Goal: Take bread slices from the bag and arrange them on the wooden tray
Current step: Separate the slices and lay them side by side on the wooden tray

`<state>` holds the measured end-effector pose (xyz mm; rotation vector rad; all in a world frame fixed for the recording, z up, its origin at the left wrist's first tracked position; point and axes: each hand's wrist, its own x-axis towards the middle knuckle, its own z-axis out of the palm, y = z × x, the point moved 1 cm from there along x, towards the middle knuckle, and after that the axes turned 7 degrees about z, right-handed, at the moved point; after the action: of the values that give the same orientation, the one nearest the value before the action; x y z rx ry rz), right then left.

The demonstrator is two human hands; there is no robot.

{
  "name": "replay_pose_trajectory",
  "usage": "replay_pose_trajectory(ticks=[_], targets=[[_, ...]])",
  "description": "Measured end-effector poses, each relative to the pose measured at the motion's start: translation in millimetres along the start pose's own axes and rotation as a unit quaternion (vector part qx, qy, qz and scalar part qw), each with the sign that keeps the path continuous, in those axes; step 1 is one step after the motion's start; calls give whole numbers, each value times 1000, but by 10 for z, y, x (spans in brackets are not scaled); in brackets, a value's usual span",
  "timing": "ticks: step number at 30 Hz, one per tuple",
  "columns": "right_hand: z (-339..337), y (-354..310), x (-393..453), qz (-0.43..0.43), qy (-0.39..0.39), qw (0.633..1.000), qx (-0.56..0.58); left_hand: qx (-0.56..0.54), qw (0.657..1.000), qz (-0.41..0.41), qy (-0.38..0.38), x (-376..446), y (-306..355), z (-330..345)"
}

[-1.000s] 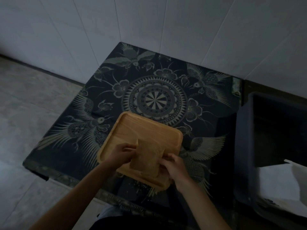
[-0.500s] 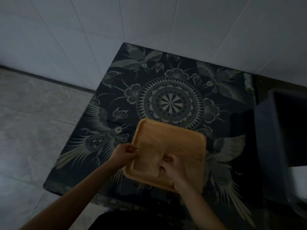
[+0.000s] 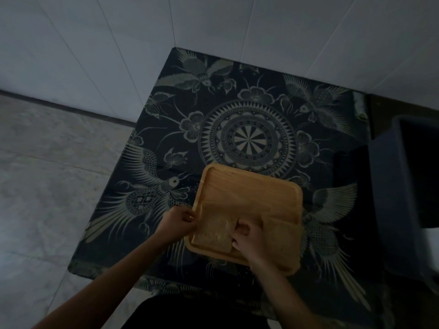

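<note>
A single bread slice (image 3: 212, 231) lies flat in the near-left corner of the wooden tray (image 3: 249, 193), right between the two hands. It is roughly square, pale tan with a slightly mottled, crumbly-looking face and a darker crust line along its near edge; in the dim light its colour almost merges with the wood.

The left hand (image 3: 178, 223) sits just off the slice's left side, at the tray's rim, fingers curled together against the slice's edge; whether they actually pinch it cannot be told.

The right hand (image 3: 247, 238) rests on the tray at the slice's right edge, fingers bent and pressed against that side, touching the bread.

Beyond both hands the rest of the tray is bare wood with a raised lip. The tray stands on a dark patterned tabletop (image 3: 247, 138) printed with birds and a round medallion.

Further right of the right hand stands a dark bin (image 3: 403, 210).
</note>
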<state>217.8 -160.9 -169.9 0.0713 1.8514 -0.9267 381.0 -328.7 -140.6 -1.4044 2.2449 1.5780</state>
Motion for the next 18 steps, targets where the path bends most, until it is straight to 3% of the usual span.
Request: replay_pose_trajectory(ticks=[18], targets=[[0, 18, -74, -4, -9, 999, -30, 20, 1000, 23, 6, -38, -102, 79]])
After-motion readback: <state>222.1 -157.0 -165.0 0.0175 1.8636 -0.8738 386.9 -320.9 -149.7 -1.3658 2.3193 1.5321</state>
